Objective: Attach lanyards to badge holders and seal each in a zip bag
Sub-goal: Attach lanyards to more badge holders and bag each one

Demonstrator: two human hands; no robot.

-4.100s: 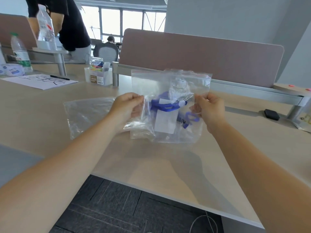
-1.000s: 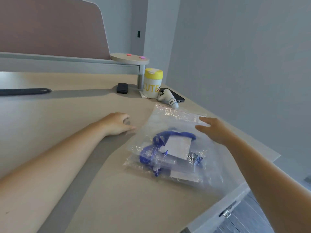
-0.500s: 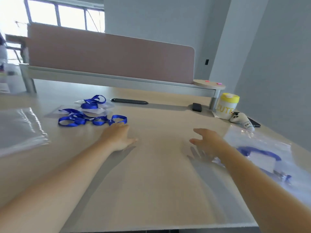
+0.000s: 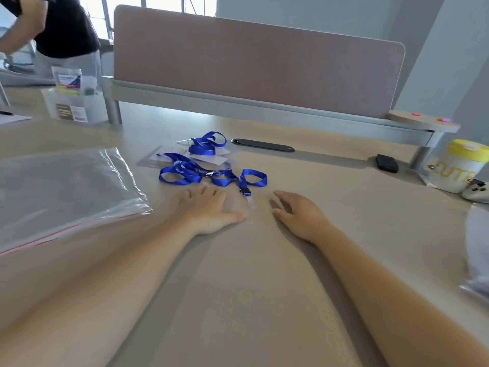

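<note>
On my far left I see a stack of zip bags [image 4: 63, 186] lying flat on the desk [image 4: 251, 274]. My left hand [image 4: 209, 210] rests flat with fingers spread, holding nothing, just short of the blue lanyards [image 4: 211, 176] tangled over clear badge holders [image 4: 164, 157]. My right hand [image 4: 299, 215] hovers loose and empty beside the lanyard clip [image 4: 244, 193].

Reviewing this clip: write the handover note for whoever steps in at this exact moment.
Left hand and right hand: both open, flat on the desk, holding nothing.
Loose blue lanyards and clear badge holders lie just beyond the fingers.
Empty zip bags are stacked far left.
One filled bag sits at the right edge.
Left: clip a lanyard to a holder, bag it, seal it, repeat.
</note>
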